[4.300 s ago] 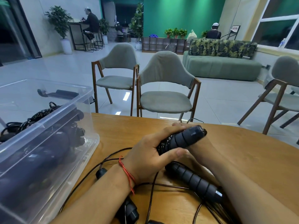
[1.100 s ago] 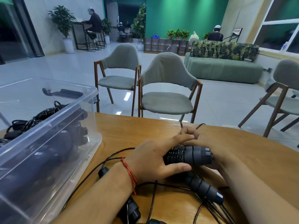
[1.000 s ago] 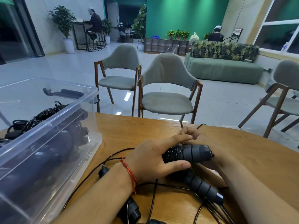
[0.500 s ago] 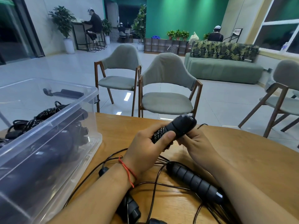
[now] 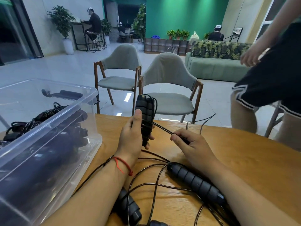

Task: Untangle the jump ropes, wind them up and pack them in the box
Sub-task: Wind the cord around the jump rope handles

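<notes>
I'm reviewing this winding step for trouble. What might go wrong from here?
1. The cord, pulled taut by the right hand, may snag on the loose cords below it.
2. The wraps on the paired handles in the left hand may slip if tension drops.
3. The right forearm could drag the loose handle beside it.

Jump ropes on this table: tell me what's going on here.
A person looks to be midway through winding one rope. The left hand holds its two handles upright together, with cord wrapped round them. The right hand pinches the cord leading off that bundle. Other ropes lie loose and crossed on the wooden table, with one loose handle beside the right forearm. The clear box at the left holds several bundled ropes.
</notes>
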`<state>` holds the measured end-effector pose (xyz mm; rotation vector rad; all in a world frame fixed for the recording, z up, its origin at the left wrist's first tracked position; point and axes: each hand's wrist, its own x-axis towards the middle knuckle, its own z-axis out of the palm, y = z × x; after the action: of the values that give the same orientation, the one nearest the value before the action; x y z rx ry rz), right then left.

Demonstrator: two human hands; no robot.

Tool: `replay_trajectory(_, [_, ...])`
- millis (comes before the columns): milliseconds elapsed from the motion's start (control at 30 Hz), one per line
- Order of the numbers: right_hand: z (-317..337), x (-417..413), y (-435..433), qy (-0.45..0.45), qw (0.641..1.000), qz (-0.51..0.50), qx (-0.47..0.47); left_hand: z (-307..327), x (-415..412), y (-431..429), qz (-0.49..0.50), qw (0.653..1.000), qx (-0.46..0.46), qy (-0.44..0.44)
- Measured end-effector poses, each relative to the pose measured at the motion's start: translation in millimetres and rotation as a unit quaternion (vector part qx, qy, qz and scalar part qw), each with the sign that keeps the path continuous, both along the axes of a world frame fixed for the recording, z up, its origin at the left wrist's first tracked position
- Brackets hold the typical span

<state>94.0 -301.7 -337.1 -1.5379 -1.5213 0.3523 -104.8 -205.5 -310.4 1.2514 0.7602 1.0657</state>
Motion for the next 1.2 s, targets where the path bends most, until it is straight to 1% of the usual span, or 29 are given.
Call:
replay_trajectory(67, [0,0,0,-0.004,1.000,0.002,0.009,0,-1,2,0.013,1.000,0.003,0.009])
replay_trajectory(167, [0,-1,-1,-0.016,0.999,0.005,0.031,0,-1,3,0.026,0.999,0.031,0.036])
replay_trajectory(267, [1,-1,-2,-0.053,0.997,-0.001,0.063,-2,-2,6,0.044,0.996,0.046,0.063])
replay_trajectory(333, [3,-4,-3,-0.103,0.991,-0.008,0.087,-4,-3,9,0.052,0.994,0.047,0.083])
replay_trajectory(400, [8,-8,-3,-0.181,0.976,-0.020,0.122,-6,-2,10,0.048,0.993,0.054,0.089])
replay_trajectory(467, [16,-10,-2,-0.247,0.956,-0.025,0.156,-10,1,9,0.030,0.990,0.087,0.107])
replay_trajectory(500, [20,-11,-2,-0.265,0.949,-0.026,0.167,-12,3,8,0.020,0.985,0.111,0.127])
replay_trajectory(567, [26,-13,-1,-0.275,0.945,-0.027,0.177,-13,7,3,0.000,0.974,0.154,0.166])
replay_trajectory(633, [27,-13,-1,-0.275,0.944,-0.028,0.179,-13,9,-4,-0.012,0.966,0.180,0.186])
replay_trajectory(800, [25,-13,0,-0.247,0.954,-0.025,0.169,-8,7,-13,-0.075,0.959,0.179,0.204])
replay_trajectory(900, [23,-12,1,-0.221,0.961,-0.019,0.167,-9,5,-14,-0.065,0.933,0.238,0.262])
replay_trajectory(1000, [20,-13,1,-0.206,0.966,-0.007,0.158,-11,6,-13,-0.020,0.905,0.282,0.317])
replay_trajectory(1100, [22,-15,1,-0.223,0.962,-0.005,0.155,-10,6,-11,0.022,0.861,0.317,0.398])
replay_trajectory(1200, [30,-10,0,-0.243,0.955,-0.022,0.170,-8,2,-14,0.024,0.827,0.367,0.426])
